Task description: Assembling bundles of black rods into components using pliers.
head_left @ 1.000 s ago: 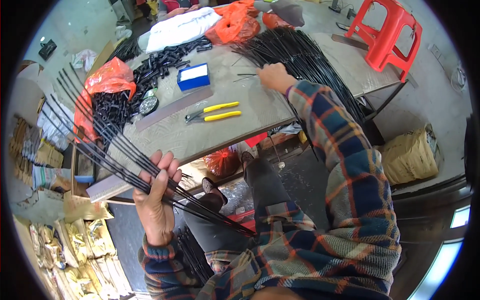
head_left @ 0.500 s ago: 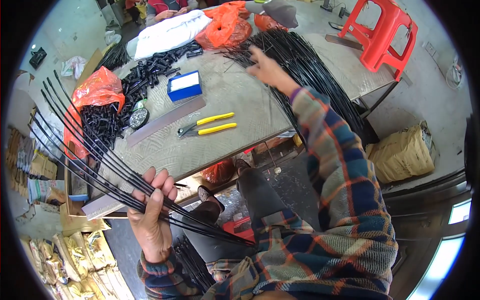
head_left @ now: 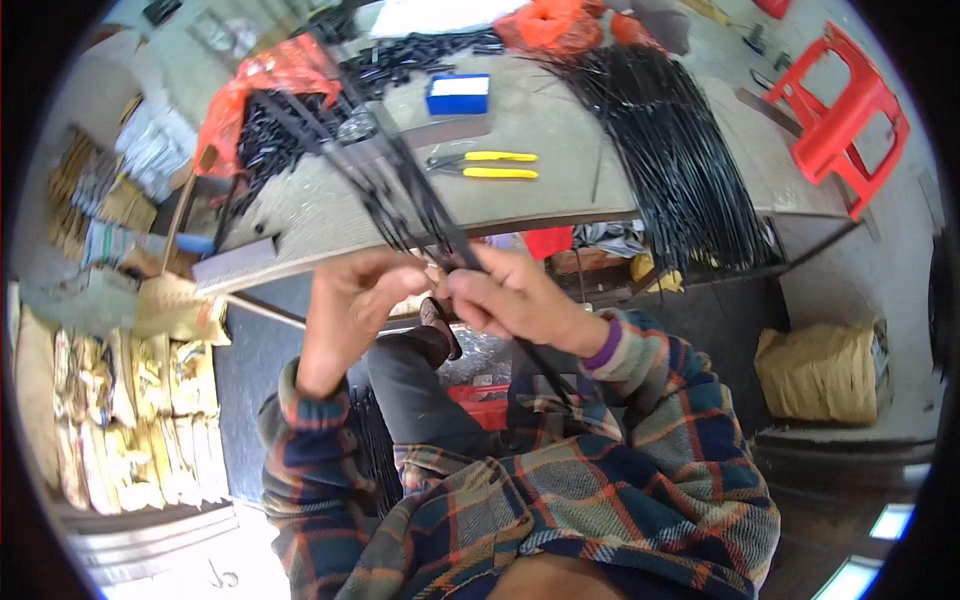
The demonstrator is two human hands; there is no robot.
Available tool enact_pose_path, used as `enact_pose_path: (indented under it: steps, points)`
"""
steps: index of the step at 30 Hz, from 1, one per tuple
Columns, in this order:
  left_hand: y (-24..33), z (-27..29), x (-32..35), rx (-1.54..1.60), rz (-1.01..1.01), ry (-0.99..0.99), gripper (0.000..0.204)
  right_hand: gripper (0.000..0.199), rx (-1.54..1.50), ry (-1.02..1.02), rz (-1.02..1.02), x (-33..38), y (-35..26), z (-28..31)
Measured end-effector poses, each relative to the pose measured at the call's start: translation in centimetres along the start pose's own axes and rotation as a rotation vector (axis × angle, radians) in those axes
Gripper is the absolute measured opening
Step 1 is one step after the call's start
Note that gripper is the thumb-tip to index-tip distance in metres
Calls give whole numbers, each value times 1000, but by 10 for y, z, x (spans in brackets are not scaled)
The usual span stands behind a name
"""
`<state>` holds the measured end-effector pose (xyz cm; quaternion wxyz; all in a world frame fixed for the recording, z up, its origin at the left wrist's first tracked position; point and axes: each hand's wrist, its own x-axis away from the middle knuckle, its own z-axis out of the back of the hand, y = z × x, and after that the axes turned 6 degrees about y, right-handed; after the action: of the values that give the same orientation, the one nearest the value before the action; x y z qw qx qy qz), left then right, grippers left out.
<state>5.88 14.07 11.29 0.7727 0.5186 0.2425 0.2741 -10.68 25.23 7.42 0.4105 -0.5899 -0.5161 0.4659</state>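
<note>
A bundle of long thin black rods (head_left: 405,165) slants across in front of me, blurred by motion. My right hand (head_left: 525,295) is closed round it, and its lower ends come out below that hand towards my lap. Close beside it, my left hand (head_left: 350,305) has its thumb and fingers curled together against the rods; just where its fingertips grip is partly hidden. Beyond the hands, yellow-handled pliers (head_left: 500,165) lie on the table (head_left: 560,200). A big pile of similar black rods (head_left: 680,150) lies at the table's right, hanging over the near edge.
A blue box (head_left: 457,96) with white contents stands mid-table. At left, an orange-red bag (head_left: 220,115) holds small black parts. A red plastic stool (head_left: 840,120) rests at the right end. A wrapped brown bundle (head_left: 815,375) sits on the floor, right; several brown packets (head_left: 140,420) lie left.
My right hand has come back from the rod pile and now grips the bundle beside my left hand. The bundle has moved right and stands steeper. My view has shifted.
</note>
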Motion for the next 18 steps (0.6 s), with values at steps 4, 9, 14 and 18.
enact_pose_path:
  steps: [4, 9, 14, 18]
  points:
    - [-11, -5, 22, -456, -477, 671, 55, 19, 42, -96, -114, 8, -11, -8]
    - [-19, -7, 23, 415, -177, 263, 28, 22, -161, -357, -381, 23, -6, -36]
    - [-25, -6, 7, 480, -163, 351, 21, 23, -180, -267, -331, 7, -21, -25]
    - [-83, -17, 0, 194, -140, 180, 16, 22, -112, -189, -226, -21, -42, -14]
